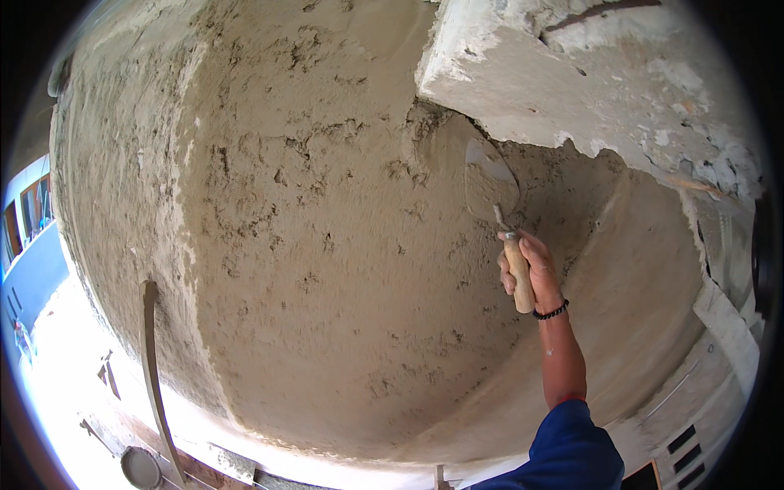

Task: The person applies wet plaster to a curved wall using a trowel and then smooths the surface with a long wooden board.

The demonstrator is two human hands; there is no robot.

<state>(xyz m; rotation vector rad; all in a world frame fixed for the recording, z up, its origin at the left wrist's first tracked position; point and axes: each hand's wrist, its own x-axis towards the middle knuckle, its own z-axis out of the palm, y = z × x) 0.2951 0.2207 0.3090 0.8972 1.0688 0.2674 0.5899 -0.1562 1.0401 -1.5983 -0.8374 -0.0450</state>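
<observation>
My right hand (532, 268) is raised and grips the wooden handle of a trowel (490, 181). The trowel's metal blade carries wet mortar and lies against the rough, freshly plastered wall (327, 229), just under a pale concrete beam (572, 82). A dark bead bracelet sits on that wrist, and a blue sleeve covers the upper arm. My left hand is out of the picture.
A long straight wooden strip (151, 367) leans against the wall at lower left. A round bucket (140, 468) stands on the bright floor below it. A smoother plastered band (645, 302) runs at the right, beside a wall with vents (682, 445).
</observation>
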